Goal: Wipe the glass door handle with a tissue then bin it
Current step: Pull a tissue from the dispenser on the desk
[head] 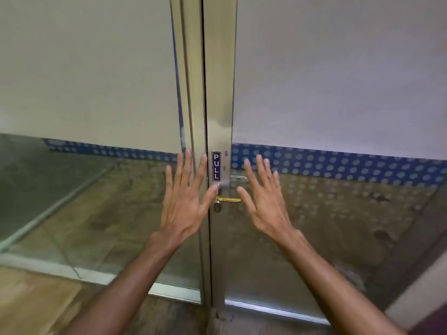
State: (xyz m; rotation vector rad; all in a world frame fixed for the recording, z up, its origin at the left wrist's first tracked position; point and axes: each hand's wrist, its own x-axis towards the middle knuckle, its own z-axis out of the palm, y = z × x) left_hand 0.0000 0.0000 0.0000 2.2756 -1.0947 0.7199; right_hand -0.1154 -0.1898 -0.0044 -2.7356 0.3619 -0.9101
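A glass door with a metal frame fills the view. A brass lever handle sticks out to the right from the frame, with a keyhole just below it. A dark "PULL" sticker sits on the frame above. My left hand is held up flat, fingers spread, to the left of the handle, its thumb tip near the handle's base. My right hand is spread open to the right of the handle, thumb close to the lever's end. Neither hand holds anything. No tissue or bin is in view.
Frosted film covers the upper glass on both sides. A blue band with pale dots runs across below it. Through the clear lower glass a stone floor shows. A metal threshold runs along the door's bottom.
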